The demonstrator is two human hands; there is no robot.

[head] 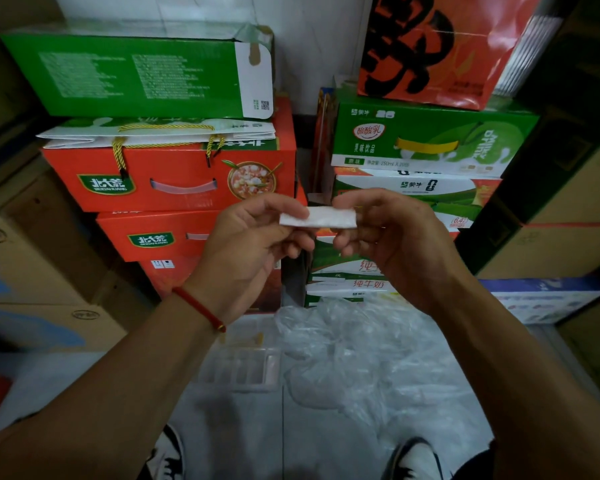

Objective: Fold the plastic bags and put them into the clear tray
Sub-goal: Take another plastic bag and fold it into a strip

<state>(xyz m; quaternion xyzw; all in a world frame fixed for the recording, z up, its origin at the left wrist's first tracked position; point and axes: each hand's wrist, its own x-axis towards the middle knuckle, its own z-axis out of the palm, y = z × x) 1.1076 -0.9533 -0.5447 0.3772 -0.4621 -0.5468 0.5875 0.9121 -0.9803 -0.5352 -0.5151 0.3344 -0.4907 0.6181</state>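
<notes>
Plastic film, folded down to a narrow white strip (317, 217), is held at chest height between two hands, well above the floor. The left hand (253, 237) pinches the strip's left end between thumb and forefinger, while the right hand (388, 233) curls its fingers round the right end, so the bare middle spans the gap between the two grips. Such a bag looks almost weightless, limp and slick; folded layers would likely spring open or slide apart if pressure eased, so a firm pinch across the full width at each end, close to the creases, seems the safest hold, with no need for force. Below the grip and slightly to its left, the clear tray (239, 372) sits on the pale floor, its compartments faintly visible; whether it already holds anything cannot be told. Directly beneath the right hand lies a loose heap of crumpled bags (361, 358), touching the tray's right edge. Beyond the hands, stacked red cartons (170, 174) and green cartons (430, 140) stand against the wall. A red cord bracelet (200, 308) circles the left wrist.
</notes>
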